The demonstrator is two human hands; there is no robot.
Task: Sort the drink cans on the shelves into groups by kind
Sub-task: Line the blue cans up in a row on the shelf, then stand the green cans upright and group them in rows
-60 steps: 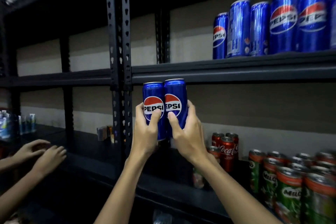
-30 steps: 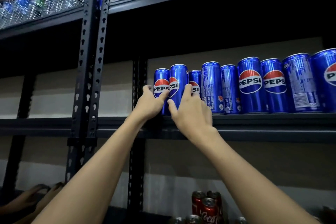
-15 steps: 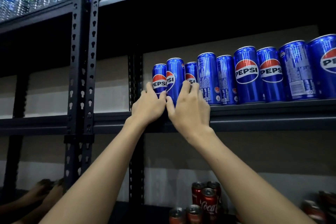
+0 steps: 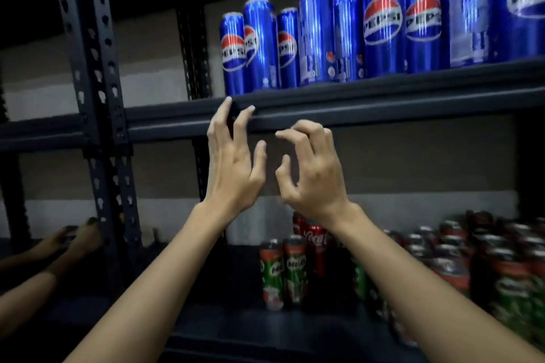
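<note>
Both hands (image 4: pixel 233 168) released the Pepsi cans (image 4: pixel 247 47), lowered.

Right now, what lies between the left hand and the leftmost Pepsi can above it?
Head view: only the shelf's dark front edge. The left hand, empty, reaches it from below; the leftmost Pepsi can stands just above.

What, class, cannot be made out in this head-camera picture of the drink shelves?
- Rightmost tall blue Pepsi can: cut off by the right edge.
- Red Coca-Cola cans: count hidden behind the right hand and wrist.
- Green Milo cans at far right: labels lost to motion blur.
- Another person's hands at lower left: what they hold is too dark.
</note>
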